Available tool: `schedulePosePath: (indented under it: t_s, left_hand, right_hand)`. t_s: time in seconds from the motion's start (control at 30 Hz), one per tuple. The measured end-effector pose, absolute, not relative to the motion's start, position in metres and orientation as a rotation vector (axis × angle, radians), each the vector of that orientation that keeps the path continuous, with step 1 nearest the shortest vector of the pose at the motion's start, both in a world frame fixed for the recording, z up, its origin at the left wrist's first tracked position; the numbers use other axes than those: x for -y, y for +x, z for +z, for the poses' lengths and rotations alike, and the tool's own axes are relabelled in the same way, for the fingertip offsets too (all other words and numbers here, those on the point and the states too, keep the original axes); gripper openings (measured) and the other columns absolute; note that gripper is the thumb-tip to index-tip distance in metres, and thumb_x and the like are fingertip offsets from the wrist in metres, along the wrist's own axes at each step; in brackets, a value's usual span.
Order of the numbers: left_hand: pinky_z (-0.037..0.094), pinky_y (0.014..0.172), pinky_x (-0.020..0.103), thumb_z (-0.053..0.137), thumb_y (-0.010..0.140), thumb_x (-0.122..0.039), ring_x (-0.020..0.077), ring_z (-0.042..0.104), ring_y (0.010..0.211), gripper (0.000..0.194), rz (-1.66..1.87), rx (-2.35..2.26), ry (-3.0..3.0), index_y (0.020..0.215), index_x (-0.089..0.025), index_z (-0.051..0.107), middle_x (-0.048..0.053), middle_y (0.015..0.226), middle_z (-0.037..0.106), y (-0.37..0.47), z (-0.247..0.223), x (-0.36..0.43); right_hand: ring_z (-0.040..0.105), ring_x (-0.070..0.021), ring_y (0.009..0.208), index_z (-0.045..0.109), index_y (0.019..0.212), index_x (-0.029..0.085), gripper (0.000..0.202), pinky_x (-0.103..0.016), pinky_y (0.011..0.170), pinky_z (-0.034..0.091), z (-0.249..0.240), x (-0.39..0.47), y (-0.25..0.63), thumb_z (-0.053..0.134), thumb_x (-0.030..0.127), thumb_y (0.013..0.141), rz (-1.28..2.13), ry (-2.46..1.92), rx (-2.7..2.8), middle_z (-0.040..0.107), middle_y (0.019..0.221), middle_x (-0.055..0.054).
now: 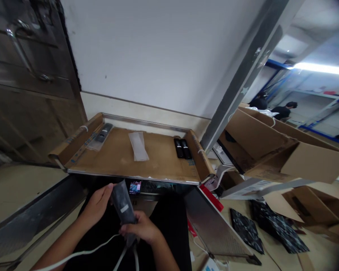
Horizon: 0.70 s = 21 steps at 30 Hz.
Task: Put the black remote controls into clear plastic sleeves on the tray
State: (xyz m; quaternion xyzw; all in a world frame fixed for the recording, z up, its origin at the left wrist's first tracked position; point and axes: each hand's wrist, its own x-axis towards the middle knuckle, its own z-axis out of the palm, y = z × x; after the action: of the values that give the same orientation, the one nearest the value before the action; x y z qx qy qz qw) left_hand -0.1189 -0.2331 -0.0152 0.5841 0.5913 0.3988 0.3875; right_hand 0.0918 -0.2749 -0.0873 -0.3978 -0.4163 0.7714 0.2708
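Observation:
A dark, slim handset that looks like a remote control (122,205) is inside a frosted plastic sleeve with a small white label showing. It is tilted above my lap. My right hand (143,227) grips its lower end, thumb across the front. At the sleeve's upper left edge, my left hand (97,205) pinches with its fingertips. On the cardboard-lined tray (161,165) ahead lie two bare black remote controls (182,148) at the right. A pile of frosted plastic sleeves (138,146) lies mid-tray, and a sleeved remote control (102,135) rests at the left.
A lit phone (135,187) sits below the tray's front edge. White cable (81,253) runs across my lap. Open cardboard boxes (271,146) stand at the right, with dark patterned packages (279,227) on the floor. A metal door (25,67) is at the left; people work far right.

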Motion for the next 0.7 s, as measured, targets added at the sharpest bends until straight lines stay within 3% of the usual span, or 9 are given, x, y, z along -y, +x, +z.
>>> schedulePosePath:
  t_s: [0.1,0.27,0.43,0.53,0.7]
  left_hand:
    - [0.050,0.060,0.037,0.037,0.094,-0.066,0.0268,0.062,0.058,0.057,1.003,-1.581,1.600,0.075,-0.028,0.074,0.004,0.058,0.062,-0.116,-0.013,0.233]
    - [0.054,0.073,0.034,0.039,0.095,-0.057,0.0270,0.071,0.078,0.050,1.046,-1.632,1.728,0.085,-0.025,0.077,0.009,0.087,0.076,-0.113,0.006,0.233]
    - [0.054,0.070,0.029,0.048,0.092,-0.060,0.0231,0.070,0.074,0.051,0.954,-1.604,1.679,0.088,-0.020,0.077,0.006,0.081,0.077,-0.112,0.017,0.230]
    - [0.054,0.072,0.026,0.052,0.091,-0.060,0.0215,0.071,0.078,0.047,0.987,-1.564,1.711,0.080,-0.021,0.076,0.004,0.084,0.077,-0.113,0.023,0.230]
    - [0.051,0.063,0.029,0.051,0.091,-0.059,0.0203,0.065,0.065,0.049,1.175,-1.634,1.788,0.065,-0.022,0.068,0.002,0.065,0.068,-0.121,0.077,0.222]
  right_hand:
    - [0.063,-0.0116,0.058,0.071,0.089,0.015,0.059,-0.024,0.060,0.051,-0.089,0.276,0.093,0.094,0.053,0.050,2.124,-1.076,1.112,0.072,0.076,-0.003]
    - [0.066,-0.0140,0.058,0.067,0.097,0.015,0.068,-0.027,0.060,0.054,-0.097,0.275,0.095,0.096,0.051,0.047,2.183,-1.089,1.104,0.071,0.074,-0.002]
    - [0.063,-0.0130,0.058,0.064,0.092,0.016,0.073,-0.026,0.059,0.052,-0.094,0.274,0.090,0.098,0.052,0.040,2.156,-1.141,1.138,0.066,0.069,0.002]
    - [0.059,-0.0103,0.056,0.065,0.088,0.016,0.068,-0.023,0.056,0.047,-0.088,0.275,0.087,0.098,0.051,0.039,2.078,-1.176,1.177,0.065,0.068,0.003]
    - [0.060,-0.0127,0.055,0.064,0.099,0.018,0.070,-0.022,0.050,0.044,-0.076,0.277,0.081,0.097,0.050,0.046,2.075,-1.142,1.163,0.064,0.064,0.003]
